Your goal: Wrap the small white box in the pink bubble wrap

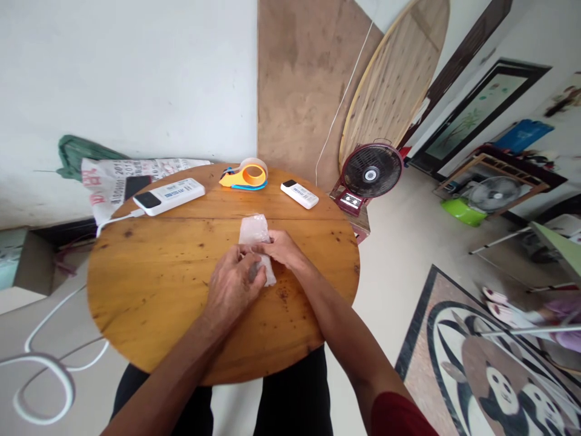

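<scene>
A small packet in whitish, translucent wrap [254, 229] lies on the round wooden table [149, 290], in front of my body. My left hand [236, 278] is closed on its near half, fingers bent over the wrap. From the right, my right hand [280, 247] pinches the packet's middle, its fingertips close to those of my left hand. Part of the packet is hidden beneath my fingers. Beyond it stands an orange tape dispenser [245, 175] with a roll of tape.
A white device with a cable [170, 195] lies at the table's back left, a smaller white device [299, 194] at the back right. Past the right edge stands a dark red fan [371, 172]. A printed sack [109, 188] is behind the table.
</scene>
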`<state>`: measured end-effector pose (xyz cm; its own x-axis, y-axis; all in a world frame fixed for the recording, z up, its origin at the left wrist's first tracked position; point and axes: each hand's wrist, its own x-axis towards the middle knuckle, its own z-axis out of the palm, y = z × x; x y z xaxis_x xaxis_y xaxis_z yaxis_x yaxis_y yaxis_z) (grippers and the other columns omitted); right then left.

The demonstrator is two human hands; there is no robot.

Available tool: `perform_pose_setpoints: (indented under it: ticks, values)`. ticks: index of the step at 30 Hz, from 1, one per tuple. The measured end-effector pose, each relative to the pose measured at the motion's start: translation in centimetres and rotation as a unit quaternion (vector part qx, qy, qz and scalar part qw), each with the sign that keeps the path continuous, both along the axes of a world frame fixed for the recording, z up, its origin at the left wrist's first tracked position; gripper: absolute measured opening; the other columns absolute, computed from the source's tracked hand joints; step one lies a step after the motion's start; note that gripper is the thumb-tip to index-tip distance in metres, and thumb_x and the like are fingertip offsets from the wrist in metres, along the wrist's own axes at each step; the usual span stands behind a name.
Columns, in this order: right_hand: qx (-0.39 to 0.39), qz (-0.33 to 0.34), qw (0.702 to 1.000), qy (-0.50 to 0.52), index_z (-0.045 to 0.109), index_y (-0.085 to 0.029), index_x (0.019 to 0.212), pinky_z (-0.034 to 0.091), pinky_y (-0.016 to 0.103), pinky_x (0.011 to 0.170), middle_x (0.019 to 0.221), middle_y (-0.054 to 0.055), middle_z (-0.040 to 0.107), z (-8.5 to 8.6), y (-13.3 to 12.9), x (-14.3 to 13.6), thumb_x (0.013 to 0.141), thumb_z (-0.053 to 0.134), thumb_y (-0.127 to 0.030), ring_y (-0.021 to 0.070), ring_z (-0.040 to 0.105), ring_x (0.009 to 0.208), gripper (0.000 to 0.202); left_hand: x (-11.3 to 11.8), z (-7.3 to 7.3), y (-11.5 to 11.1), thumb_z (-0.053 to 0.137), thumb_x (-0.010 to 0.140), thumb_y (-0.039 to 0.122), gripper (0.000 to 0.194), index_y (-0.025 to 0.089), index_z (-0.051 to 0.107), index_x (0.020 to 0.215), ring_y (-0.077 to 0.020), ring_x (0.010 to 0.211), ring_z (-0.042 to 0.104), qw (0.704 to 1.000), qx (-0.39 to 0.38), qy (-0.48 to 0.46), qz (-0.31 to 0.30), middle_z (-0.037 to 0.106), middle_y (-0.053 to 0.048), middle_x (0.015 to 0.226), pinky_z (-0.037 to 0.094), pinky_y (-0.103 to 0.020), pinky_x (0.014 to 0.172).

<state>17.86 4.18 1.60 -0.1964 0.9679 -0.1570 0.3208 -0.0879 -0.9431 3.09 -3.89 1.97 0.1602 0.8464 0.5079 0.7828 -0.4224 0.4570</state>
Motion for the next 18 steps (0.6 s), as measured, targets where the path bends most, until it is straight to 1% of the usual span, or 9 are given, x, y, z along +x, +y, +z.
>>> perform_pose_setpoints:
  ticks: [3,5,7,9,11,14,16,18]
  values:
    - [0.052,0.001,0.997,-0.056,0.062,-0.015,0.07,0.031,0.02,0.054,0.061,-0.006,0.052,-0.8,0.7,0.0,0.065,0.072,-0.041,0.0082,0.045,0.06,0.028,-0.1,-0.1,0.1,0.055,0.086,0.03,0.015,0.02,0.067,0.086,-0.0217,0.09,0.063,0.999,0.035,0.02,-0.013,0.063,-0.008,0.109,0.05,-0.032,0.075]
    - [0.079,-0.004,0.993,-0.091,0.061,-0.015,0.066,0.029,0.02,0.053,0.059,-0.006,0.048,-1.0,1.1,0.1,0.067,0.069,-0.042,0.008,0.042,0.059,0.029,-0.1,-0.1,0.2,0.055,0.086,0.028,0.015,0.019,0.067,0.084,-0.0227,0.091,0.064,0.998,0.057,0.032,-0.024,0.065,-0.009,0.111,0.05,-0.034,0.079]
    - [0.103,-0.004,0.988,-0.119,0.059,-0.015,0.064,0.026,0.02,0.053,0.057,-0.007,0.044,-0.9,1.3,0.1,0.068,0.068,-0.044,0.0076,0.039,0.058,0.03,-0.1,0.0,0.2,0.053,0.087,0.026,0.016,0.019,0.066,0.083,-0.0236,0.092,0.064,0.996,0.072,0.043,-0.037,0.067,-0.008,0.109,0.05,-0.036,0.082]
    - [0.126,-0.005,0.982,-0.139,0.056,-0.015,0.061,0.024,0.021,0.052,0.056,-0.007,0.042,-0.8,1.4,0.0,0.068,0.067,-0.046,0.0073,0.036,0.057,0.033,-0.1,0.1,0.2,0.052,0.088,0.026,0.016,0.018,0.066,0.083,-0.0243,0.092,0.064,0.995,0.071,0.05,-0.044,0.069,-0.008,0.104,0.05,-0.036,0.082]
    - [0.144,-0.01,0.978,-0.15,0.054,-0.016,0.059,0.023,0.021,0.052,0.056,-0.007,0.04,-0.7,1.4,-0.1,0.068,0.068,-0.046,0.0071,0.035,0.056,0.035,0.0,0.2,0.1,0.053,0.088,0.026,0.015,0.019,0.065,0.084,-0.0245,0.093,0.064,0.996,0.059,0.049,-0.039,0.07,-0.007,0.103,0.05,-0.035,0.081]
    - [0.151,-0.015,0.981,-0.121,0.054,-0.016,0.059,0.025,0.021,0.053,0.057,-0.007,0.041,-0.8,1.5,-0.2,0.067,0.069,-0.046,0.0075,0.035,0.058,0.034,0.1,0.4,-0.1,0.054,0.086,0.026,0.013,0.02,0.065,0.086,-0.0239,0.091,0.065,0.999,0.02,0.045,-0.018,0.07,-0.006,0.101,0.05,-0.034,0.077]
    - [0.139,-0.012,0.988,-0.068,0.056,-0.016,0.062,0.027,0.021,0.054,0.058,-0.006,0.044,-0.9,1.5,-0.4,0.067,0.069,-0.044,0.008,0.038,0.059,0.031,0.2,0.7,-0.2,0.055,0.086,0.027,0.013,0.02,0.065,0.089,-0.0232,0.088,0.065,0.999,-0.016,0.04,-0.008,0.069,-0.006,0.094,0.049,-0.032,0.074]
    - [0.109,-0.01,0.994,-0.001,0.058,-0.016,0.065,0.029,0.02,0.054,0.059,-0.006,0.047,-1.0,1.3,-0.6,0.067,0.068,-0.04,0.0083,0.04,0.059,0.026,0.2,0.9,-0.3,0.055,0.085,0.027,0.014,0.02,0.065,0.092,-0.0224,0.085,0.065,0.998,-0.051,0.032,-0.003,0.068,-0.005,0.089,0.049,-0.031,0.072]
